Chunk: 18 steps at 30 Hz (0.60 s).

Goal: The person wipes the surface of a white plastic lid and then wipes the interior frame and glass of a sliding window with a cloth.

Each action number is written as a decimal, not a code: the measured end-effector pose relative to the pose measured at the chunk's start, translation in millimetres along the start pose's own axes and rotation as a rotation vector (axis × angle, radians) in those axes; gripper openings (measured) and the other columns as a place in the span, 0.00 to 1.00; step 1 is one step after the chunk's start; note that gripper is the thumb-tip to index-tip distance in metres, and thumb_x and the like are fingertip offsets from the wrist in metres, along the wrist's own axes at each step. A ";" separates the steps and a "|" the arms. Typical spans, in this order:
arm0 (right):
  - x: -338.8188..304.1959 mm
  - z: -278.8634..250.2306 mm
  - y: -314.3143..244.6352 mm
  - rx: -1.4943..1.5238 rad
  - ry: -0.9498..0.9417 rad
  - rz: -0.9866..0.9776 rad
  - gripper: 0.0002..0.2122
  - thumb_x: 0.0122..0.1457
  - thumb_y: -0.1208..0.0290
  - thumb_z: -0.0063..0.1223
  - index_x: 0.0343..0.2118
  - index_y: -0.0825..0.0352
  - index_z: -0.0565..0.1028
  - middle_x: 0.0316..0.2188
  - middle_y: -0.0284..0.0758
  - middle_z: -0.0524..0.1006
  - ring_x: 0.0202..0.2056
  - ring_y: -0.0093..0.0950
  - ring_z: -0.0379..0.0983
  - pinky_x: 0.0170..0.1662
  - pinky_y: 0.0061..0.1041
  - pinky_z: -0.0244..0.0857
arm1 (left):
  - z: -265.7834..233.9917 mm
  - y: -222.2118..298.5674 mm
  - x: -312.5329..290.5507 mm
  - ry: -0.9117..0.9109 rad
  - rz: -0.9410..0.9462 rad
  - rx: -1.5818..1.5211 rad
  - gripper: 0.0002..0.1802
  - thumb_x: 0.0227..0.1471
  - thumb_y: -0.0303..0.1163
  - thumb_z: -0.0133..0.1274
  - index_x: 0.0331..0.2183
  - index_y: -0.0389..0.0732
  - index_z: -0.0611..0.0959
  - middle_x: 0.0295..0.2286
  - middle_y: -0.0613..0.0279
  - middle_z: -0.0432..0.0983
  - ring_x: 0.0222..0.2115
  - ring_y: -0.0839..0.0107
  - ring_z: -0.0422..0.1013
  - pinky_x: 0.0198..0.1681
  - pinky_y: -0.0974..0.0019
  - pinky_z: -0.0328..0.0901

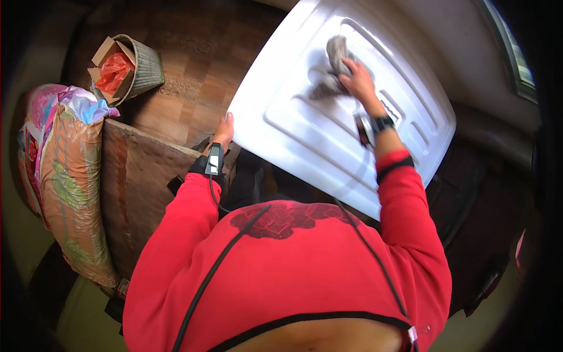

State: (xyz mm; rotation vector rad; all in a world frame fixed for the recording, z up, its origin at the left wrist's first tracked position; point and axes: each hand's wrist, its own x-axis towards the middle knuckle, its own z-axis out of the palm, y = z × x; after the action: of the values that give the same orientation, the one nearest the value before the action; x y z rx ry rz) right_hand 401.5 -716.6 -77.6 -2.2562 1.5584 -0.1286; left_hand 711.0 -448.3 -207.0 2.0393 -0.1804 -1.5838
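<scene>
A large white plastic panel [316, 141] with moulded grooves stretches in front of me, tilted across the view. At its near left corner my left hand [224, 130] is closed on the edge, thumb on the rim and the other fingers partly hidden. My right hand [359, 82] presses a crumpled grey cloth [336, 56] against the panel's upper middle, fingers bent over it. Part of the cloth is blurred. Both wrists wear dark bands with small devices, and cables run over my red sleeves.
On the left stands an upright brown wooden board [146, 199] beside a patterned, stuffed bag [76, 188]. A woven basket [146, 67] holding an open cardboard box and a red plastic bag [114, 73] sits on the brown tiled floor [199, 64]. A wall with a window [510, 47] rises at right.
</scene>
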 end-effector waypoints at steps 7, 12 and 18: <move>-49.4 93.9 -95.9 -0.218 -0.195 -0.269 0.20 0.40 0.61 0.57 0.42 0.49 0.74 0.40 0.32 0.70 0.43 0.36 0.66 0.41 0.40 0.64 | -4.2 -11.7 5.6 -0.063 0.040 0.071 0.41 0.56 0.59 0.31 0.56 0.33 0.56 0.52 0.44 0.59 0.51 0.56 0.58 0.50 0.58 0.56; -124.2 73.4 -75.6 -0.317 -0.404 -0.409 0.20 0.39 0.64 0.58 0.40 0.49 0.74 0.39 0.29 0.70 0.44 0.35 0.66 0.39 0.39 0.66 | -7.5 7.3 -1.3 -0.077 -0.002 0.137 0.37 0.56 0.60 0.30 0.53 0.39 0.62 0.43 0.53 0.67 0.37 0.62 0.67 0.34 0.54 0.64; -95.6 -17.1 -22.8 -0.197 -0.527 0.204 0.18 0.42 0.63 0.56 0.40 0.53 0.76 0.36 0.36 0.74 0.41 0.35 0.70 0.43 0.36 0.66 | -11.5 8.7 -2.6 -0.158 0.041 0.214 0.37 0.57 0.59 0.30 0.53 0.37 0.61 0.43 0.51 0.65 0.41 0.62 0.62 0.40 0.59 0.59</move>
State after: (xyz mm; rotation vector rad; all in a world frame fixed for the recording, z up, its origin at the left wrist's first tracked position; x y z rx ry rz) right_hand 380.5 -626.8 -39.6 -2.0192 1.5338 0.6481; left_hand 722.8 -450.6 -198.6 2.0516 -0.4659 -1.7656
